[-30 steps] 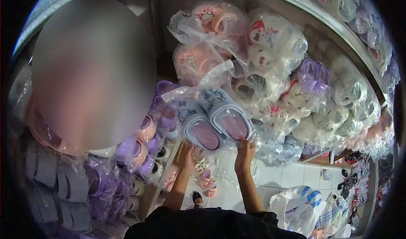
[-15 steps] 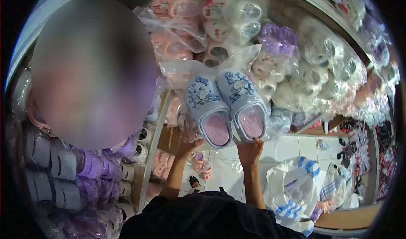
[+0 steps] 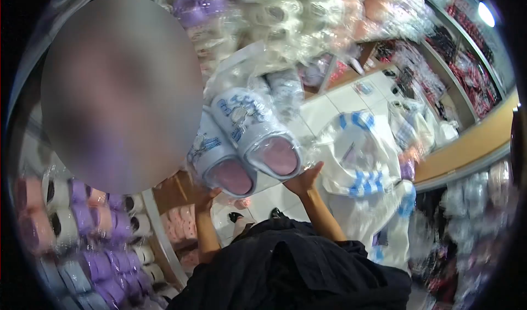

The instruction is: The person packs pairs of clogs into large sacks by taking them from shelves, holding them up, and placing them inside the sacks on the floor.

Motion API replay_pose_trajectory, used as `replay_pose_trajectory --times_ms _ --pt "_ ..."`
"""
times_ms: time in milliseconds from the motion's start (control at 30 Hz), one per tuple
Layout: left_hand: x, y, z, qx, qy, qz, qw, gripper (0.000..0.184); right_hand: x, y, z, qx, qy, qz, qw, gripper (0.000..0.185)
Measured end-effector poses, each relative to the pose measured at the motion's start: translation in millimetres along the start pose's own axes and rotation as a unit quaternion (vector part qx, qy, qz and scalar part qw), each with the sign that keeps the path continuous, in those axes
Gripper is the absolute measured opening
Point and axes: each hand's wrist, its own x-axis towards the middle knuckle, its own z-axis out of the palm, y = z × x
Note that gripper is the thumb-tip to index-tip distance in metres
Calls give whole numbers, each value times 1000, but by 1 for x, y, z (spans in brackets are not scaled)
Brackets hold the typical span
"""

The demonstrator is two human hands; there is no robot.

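A pair of light blue clogs (image 3: 250,124) in a clear plastic bag is held up in front of me, side by side. Blue printed decorations cover their toes, and the insoles are pink. My left hand (image 3: 205,198) grips the bag's lower left edge by the heel of one clog; its fingers are partly hidden. At the lower right corner, my right hand (image 3: 305,180) holds the bag beside the other heel, thumb pointing up.
Shelves of bagged white shoes (image 3: 274,16) fill the back, and purple shoes (image 3: 104,269) are stacked at lower left. White plastic sacks with blue stripes (image 3: 362,156) lie on the tiled floor (image 3: 318,115) to the right. A blurred oval hides the upper left.
My view has swung to the right, bringing more of the right-hand shelves and sacks into sight. The clogs now appear farther left and tilted, still between both hands.
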Motion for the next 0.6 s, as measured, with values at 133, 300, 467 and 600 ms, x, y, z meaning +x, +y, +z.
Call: replay_pose_trajectory --times_ms 133,300,467,600 --pt "2 -64 -18 38 -57 -97 993 94 -59 -24 4 20 29 -54 998 119" --pt "16 -62 35 35 -204 -122 971 100 -118 -46 7 -14 70 -81 994 122" --pt "34 -63 83 16 -354 -115 928 106 -180 -34 -39 -192 163 -105 962 110" --pt "39 -63 98 19 -414 -184 891 112 -184 -29 14 -274 263 -122 917 104"
